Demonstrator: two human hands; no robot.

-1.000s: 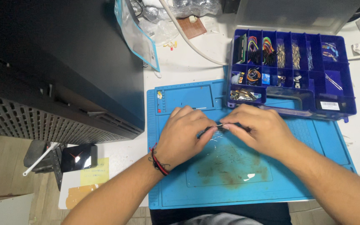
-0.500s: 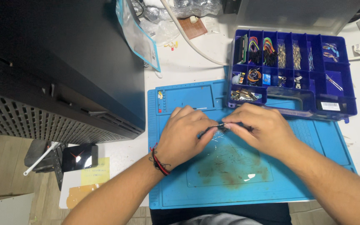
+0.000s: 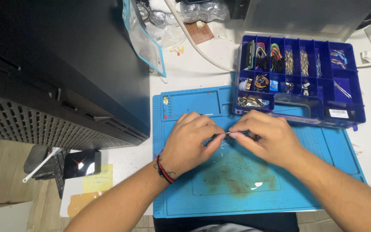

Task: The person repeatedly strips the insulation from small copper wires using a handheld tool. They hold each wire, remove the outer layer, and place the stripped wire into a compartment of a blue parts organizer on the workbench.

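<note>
White desk, blue mat (image 3: 314, 184) on it, parts box (image 3: 348, 96) at 1 o'clock. Our left hand (image 3: 187, 144) and right hand (image 3: 265, 137) pinch a thin wire (image 3: 224, 134) between fingertips over mat centre; its axis runs 9 to 3, both hands equally near.

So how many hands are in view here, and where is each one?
2. The left hand and the right hand meet fingertip to fingertip over the blue mat, pinching a small thin component between them. No other person's hand shows.
</note>
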